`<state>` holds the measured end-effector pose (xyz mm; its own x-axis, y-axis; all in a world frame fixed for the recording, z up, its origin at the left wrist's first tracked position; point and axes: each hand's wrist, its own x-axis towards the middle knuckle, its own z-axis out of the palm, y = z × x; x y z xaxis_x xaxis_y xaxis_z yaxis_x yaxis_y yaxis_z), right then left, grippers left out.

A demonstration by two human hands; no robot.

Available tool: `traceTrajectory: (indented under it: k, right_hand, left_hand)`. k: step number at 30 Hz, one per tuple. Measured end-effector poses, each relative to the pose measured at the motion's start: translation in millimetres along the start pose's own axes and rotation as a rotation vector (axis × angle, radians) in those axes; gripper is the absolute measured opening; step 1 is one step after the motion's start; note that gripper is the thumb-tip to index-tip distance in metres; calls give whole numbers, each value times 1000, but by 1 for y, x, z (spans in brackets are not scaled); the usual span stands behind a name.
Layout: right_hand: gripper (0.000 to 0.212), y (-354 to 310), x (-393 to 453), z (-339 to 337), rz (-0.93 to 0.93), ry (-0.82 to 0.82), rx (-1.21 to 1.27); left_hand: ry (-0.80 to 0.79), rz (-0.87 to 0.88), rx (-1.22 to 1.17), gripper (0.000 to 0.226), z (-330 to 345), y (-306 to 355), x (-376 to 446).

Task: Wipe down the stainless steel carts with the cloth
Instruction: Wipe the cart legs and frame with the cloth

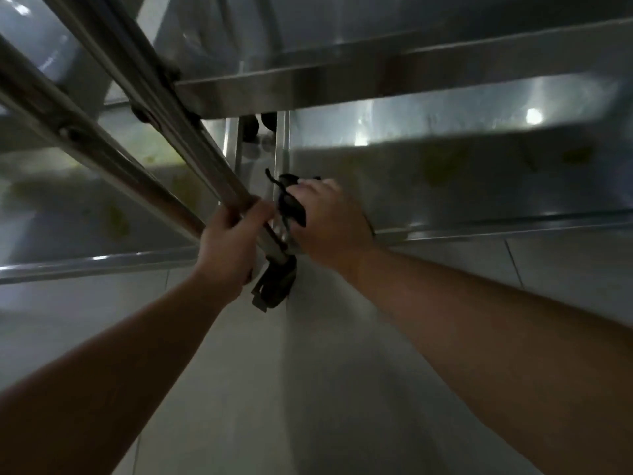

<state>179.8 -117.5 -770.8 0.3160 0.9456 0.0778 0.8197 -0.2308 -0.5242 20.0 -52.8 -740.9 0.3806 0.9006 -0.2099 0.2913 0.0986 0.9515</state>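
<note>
Two hands are kept busy low on the carts: the leg (219,186) is gripped by the left hand (227,246), the dark cloth (291,204) is bunched in the right hand (329,221). Greenish smears are left on both shelves (445,173), so plenty remains.

Carts (445,159): silver-grey steel, shelves flecked with yellow-green smears. Cloth (291,204): black. Floor (274,389): pale grey tiles.
</note>
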Motion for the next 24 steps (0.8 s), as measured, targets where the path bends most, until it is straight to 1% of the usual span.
traceTrajectory:
  k: [1,2,4,6,8,10,12,15,18,19,21,22,24]
  right_hand:
    - [50,-3,2,10,6,-27,4]
    - [54,-6,3,20,18,-88,15]
    - [61,-6,4,39,13,-236,0]
    - [62,4,3,47,3,-269,-30]
    - [61,22,-1,42,4,-226,-105]
    - [61,45,-8,29,16,-172,-183]
    - [61,79,-15,8,77,-130,-213]
    - [59,155,-24,-38,294,-13,-295]
    - [61,213,-37,-81,663,63,-297]
    - [62,219,-35,-86,763,77,-269]
    - [65,214,-20,-83,846,85,-221]
    - [66,206,-7,-78,839,80,-203]
    - [66,185,26,-66,752,57,-200]
  left_hand:
    - [4,28,-32,19,1,2,1]
    - [-1,58,-54,16,3,4,3]
    - [2,98,-74,20,10,6,8]
    - [75,97,-106,24,18,3,13]
    - [157,123,-102,28,24,1,16]
    - [153,154,-72,31,24,-2,20]
    - [119,165,-77,31,21,-5,23]
    - [111,183,-87,32,18,-12,28]
    - [115,197,-114,32,21,-16,30]
    - [119,203,-131,31,21,-16,30]
    - [121,215,-166,29,23,-14,31]
    - [112,225,-176,28,24,-14,30]
    - [78,237,-177,26,24,-13,29]
